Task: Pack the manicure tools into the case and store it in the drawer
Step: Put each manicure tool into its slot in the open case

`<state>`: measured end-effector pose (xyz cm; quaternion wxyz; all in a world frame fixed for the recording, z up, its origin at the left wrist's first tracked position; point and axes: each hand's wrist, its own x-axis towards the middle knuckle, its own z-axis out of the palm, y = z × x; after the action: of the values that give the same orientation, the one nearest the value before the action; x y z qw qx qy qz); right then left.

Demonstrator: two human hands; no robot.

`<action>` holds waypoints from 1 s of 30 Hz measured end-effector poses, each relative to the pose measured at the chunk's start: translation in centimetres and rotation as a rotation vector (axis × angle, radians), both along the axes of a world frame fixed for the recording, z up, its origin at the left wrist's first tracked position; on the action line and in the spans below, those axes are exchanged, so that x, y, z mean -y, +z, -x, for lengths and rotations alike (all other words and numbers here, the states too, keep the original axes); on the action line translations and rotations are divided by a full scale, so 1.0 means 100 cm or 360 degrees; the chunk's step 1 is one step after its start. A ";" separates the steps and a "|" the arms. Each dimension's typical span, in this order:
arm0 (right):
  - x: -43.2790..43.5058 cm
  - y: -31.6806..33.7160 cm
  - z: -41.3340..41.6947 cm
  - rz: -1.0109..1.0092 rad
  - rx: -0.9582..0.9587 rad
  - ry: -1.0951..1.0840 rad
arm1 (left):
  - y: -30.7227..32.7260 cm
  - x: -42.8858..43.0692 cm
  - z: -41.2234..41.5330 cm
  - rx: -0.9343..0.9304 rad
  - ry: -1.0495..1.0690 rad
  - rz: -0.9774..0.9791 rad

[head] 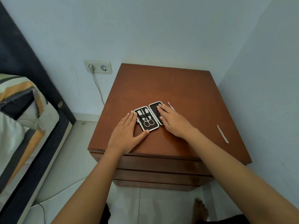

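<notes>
A small manicure case [146, 128] lies open flat on the brown nightstand [161, 88]. Its left half holds scissors [148, 122] and other metal tools under elastic bands. My left hand [127, 135] rests flat against the case's left edge, thumb at its front corner. My right hand [173, 122] lies flat over the right half, covering most of it. A thin metal tool [171, 106] pokes out beyond my right fingers on the wood. A nail file [222, 133] lies loose near the right edge. The closed drawers [158, 165] show below the top.
A bed with a striped pillow [21, 101] stands to the left. A wall socket [97, 67] with a plugged white cable sits left of the nightstand. Walls close in behind and to the right. My bare foot [200, 209] is on the white floor below.
</notes>
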<state>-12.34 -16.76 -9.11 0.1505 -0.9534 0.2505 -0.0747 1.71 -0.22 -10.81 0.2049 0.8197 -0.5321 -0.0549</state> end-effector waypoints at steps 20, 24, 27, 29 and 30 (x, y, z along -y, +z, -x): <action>-0.016 0.005 0.152 -0.0061 0.0696 -0.1300 | 0.001 0.000 0.000 0.0042 -0.0008 -0.0044; -0.017 0.003 0.170 -0.0203 0.0658 -0.1471 | 0.001 0.000 0.000 0.0036 0.0005 -0.0054; -0.007 0.004 0.169 -0.0317 0.0667 -0.1554 | 0.001 0.000 0.000 0.0040 0.0008 -0.0061; 0.000 0.007 0.165 -0.0399 0.0629 -0.1593 | 0.001 0.001 0.000 0.0032 0.0017 -0.0058; 0.002 0.008 0.164 -0.0430 0.0597 -0.1599 | 0.001 0.000 0.000 0.0025 0.0022 -0.0052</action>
<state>-28.71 -16.94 -8.34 0.2592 -0.6592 0.6509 -0.2731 1.72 -0.26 -10.71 0.1875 0.8270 -0.5271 -0.0558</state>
